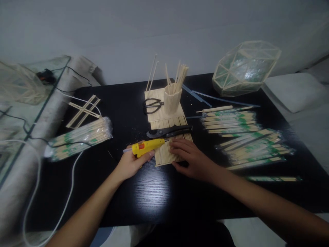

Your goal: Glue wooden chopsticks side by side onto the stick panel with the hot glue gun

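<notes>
My left hand point(131, 164) is closed around a yellow glue gun point(146, 146), its nozzle pointing right over a flat panel of wooden sticks point(167, 154) on the black table point(144, 195). My right hand point(190, 157) lies flat on that panel with its fingers spread, pressing its right part. Black pliers point(169, 131) lie just behind the panel.
A stick-built cup point(172, 97) with loose sticks stands on a wooden mat beside black scissors point(152, 105). Wrapped chopstick packs point(244, 137) lie at the right, a bagged bundle point(79, 137) and a stick cross point(83, 111) at the left. A geometric stick frame point(244, 67) sits back right. A white cord point(64, 199) trails left.
</notes>
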Available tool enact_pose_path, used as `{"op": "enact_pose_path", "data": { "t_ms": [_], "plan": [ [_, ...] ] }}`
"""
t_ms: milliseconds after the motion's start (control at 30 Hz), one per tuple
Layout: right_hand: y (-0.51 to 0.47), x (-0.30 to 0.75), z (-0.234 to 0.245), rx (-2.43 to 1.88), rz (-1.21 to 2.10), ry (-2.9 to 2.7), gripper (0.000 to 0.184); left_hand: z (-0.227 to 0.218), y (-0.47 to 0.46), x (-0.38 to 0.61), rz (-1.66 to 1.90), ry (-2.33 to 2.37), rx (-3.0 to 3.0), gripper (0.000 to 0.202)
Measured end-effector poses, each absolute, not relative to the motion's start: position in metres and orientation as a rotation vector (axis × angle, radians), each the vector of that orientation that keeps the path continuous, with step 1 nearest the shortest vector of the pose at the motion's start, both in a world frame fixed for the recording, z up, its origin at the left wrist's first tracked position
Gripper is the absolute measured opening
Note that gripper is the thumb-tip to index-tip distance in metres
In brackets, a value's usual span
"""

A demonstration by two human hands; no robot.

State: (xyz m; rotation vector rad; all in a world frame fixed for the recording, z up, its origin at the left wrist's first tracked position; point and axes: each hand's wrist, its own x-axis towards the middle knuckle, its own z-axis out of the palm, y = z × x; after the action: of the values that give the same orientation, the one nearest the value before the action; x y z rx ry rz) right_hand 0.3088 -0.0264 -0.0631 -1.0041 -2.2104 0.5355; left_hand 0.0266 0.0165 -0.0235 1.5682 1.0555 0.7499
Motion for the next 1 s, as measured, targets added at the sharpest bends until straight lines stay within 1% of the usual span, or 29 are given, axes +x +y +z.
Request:
{"op": "enact_pose_path", "data": {
  "t_ms": [333, 1000],
  "plan": [
    [-0.0269, 0.3088, -0.0624, -1.003, 0.545, -2.21, 0.032, -0.0258, 0.0169, 0.0252, 0.744, 1.04, 1.593, 0.014],
    [-0.0272, 0.3097, -0.0637, -0.993, 0.5, -2.224, 0.031, -0.0291, 0.018, 0.0259, 0.77, 1.087, 1.63, 0.02]
  ]
}}
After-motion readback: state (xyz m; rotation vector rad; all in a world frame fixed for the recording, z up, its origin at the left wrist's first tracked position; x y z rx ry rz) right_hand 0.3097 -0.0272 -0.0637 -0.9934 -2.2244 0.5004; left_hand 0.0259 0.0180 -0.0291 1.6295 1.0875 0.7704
